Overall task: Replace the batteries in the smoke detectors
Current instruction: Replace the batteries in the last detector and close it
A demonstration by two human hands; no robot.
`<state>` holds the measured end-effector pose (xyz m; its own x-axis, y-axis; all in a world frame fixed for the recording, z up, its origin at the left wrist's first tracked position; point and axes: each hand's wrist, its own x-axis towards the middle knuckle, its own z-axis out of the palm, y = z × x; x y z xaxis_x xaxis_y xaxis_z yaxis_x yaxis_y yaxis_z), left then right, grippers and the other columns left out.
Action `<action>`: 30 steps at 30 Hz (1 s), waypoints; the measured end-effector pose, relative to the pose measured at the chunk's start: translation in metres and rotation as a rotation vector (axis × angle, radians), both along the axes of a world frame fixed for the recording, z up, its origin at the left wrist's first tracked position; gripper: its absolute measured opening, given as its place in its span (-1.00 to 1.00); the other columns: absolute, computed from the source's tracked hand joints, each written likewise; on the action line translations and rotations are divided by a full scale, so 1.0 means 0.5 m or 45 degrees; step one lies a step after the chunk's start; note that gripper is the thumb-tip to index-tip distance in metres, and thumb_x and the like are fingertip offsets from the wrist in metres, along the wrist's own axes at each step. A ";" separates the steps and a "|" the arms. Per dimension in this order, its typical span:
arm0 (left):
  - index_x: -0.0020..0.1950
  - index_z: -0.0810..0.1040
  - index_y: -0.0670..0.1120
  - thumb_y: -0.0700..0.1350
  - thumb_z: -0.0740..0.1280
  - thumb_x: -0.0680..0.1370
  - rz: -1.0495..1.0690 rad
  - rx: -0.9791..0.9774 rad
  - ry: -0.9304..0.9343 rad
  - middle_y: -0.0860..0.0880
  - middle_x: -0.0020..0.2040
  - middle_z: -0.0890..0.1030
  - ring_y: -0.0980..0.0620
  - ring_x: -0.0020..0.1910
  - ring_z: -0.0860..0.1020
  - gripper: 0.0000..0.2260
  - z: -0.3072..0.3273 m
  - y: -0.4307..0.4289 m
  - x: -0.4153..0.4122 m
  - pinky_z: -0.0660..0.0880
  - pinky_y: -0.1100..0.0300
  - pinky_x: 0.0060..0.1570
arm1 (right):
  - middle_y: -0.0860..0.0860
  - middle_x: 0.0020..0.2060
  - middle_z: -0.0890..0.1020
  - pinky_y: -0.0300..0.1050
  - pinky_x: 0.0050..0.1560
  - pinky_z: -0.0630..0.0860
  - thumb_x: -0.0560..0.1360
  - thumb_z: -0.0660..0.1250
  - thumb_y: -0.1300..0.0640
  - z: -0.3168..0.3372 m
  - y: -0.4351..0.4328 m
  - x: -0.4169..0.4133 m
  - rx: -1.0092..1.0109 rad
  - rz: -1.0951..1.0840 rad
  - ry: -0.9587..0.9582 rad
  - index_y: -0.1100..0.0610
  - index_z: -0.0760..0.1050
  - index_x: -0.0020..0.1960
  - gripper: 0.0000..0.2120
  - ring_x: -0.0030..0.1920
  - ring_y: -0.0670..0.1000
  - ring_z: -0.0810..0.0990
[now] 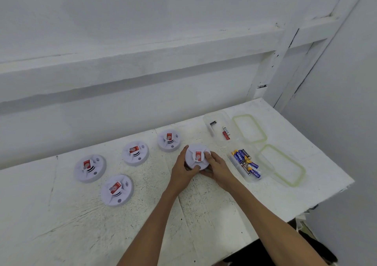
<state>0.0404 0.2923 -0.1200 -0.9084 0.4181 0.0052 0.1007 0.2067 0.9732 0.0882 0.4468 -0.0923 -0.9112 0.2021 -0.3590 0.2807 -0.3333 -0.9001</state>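
At counter centre, just left of battery tubs: both your hands wrapped round round white smoke detector with red label (197, 157). Left hand (182, 170) cups near-left rim, right hand (219, 168) clasps right rim; both grips closed on it. Step likely: twisting body off base to reach battery bay. Four more white detectors (89, 168) sit untouched, well left. Next: counter-rotate halves, lift apart. Clear tub of assorted batteries (245, 164) near right; far tub (220, 130) holds few cells.
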 end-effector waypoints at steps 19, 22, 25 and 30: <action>0.53 0.20 0.14 0.09 0.46 0.45 0.013 -0.017 -0.060 0.08 0.48 0.41 0.30 0.38 0.41 -0.29 -0.001 0.000 0.001 0.38 0.36 0.37 | 0.10 0.17 0.67 0.12 0.17 0.61 0.63 0.26 -0.03 -0.002 0.003 -0.001 -0.006 0.017 -0.010 0.10 0.51 0.32 -0.67 0.16 0.14 0.66; 0.52 0.22 0.10 0.22 0.45 0.39 0.001 0.000 -0.065 0.05 0.48 0.42 0.20 0.40 0.42 -0.23 0.001 0.002 0.001 0.37 0.39 0.35 | 0.10 0.17 0.67 0.10 0.16 0.62 0.64 0.26 -0.02 -0.001 0.002 0.000 -0.009 0.014 -0.005 0.11 0.51 0.33 -0.66 0.16 0.14 0.67; 0.56 0.22 0.00 0.19 0.43 0.41 -0.006 -0.019 -0.059 0.00 0.51 0.39 0.09 0.45 0.40 -0.21 -0.001 0.004 0.000 0.37 0.33 0.41 | 0.10 0.17 0.67 0.10 0.16 0.62 0.63 0.26 -0.02 0.000 0.001 0.001 -0.012 0.014 -0.006 0.10 0.51 0.33 -0.67 0.16 0.14 0.67; 0.60 0.18 0.05 -0.04 0.43 0.56 -0.019 -0.056 -0.074 0.08 0.54 0.36 0.14 0.48 0.38 -0.32 -0.006 -0.006 -0.002 0.36 0.23 0.46 | 0.11 0.16 0.68 0.09 0.15 0.62 0.63 0.26 -0.02 0.003 0.000 0.003 -0.011 0.011 -0.011 0.09 0.53 0.29 -0.70 0.16 0.14 0.67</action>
